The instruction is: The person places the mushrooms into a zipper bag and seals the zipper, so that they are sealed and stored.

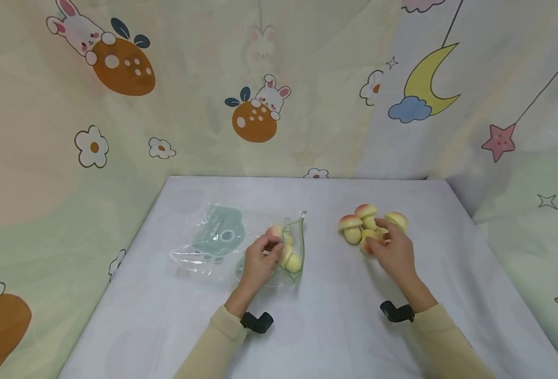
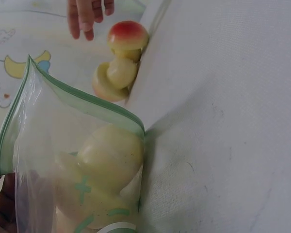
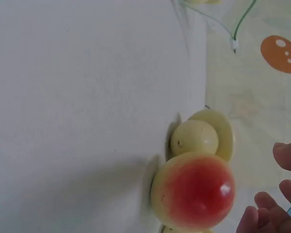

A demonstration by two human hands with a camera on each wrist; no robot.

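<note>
A clear zip bag [image 1: 219, 231] with a green print lies on the left of the table, its green-edged mouth facing right and standing agape. My left hand [image 1: 260, 264] pinches the bag's upper side near that mouth. Inside, just behind the opening, are toy mushrooms [image 2: 111, 160] in pale yellow. Several more toy mushrooms [image 1: 352, 230] with red-tinged caps sit in a cluster to the right. Over this cluster reaches my right hand [image 1: 397, 255], thumb and fingers spread apart and nothing between them. One red-capped mushroom [image 3: 194, 191] is closest to it in the right wrist view.
A white cloth covers the table [image 1: 335, 326], which ends at a printed curtain [image 1: 316, 142] behind. Black wrist cameras [image 1: 257, 322] are strapped to both wrists. A strip of bare cloth lies between the bag and the cluster.
</note>
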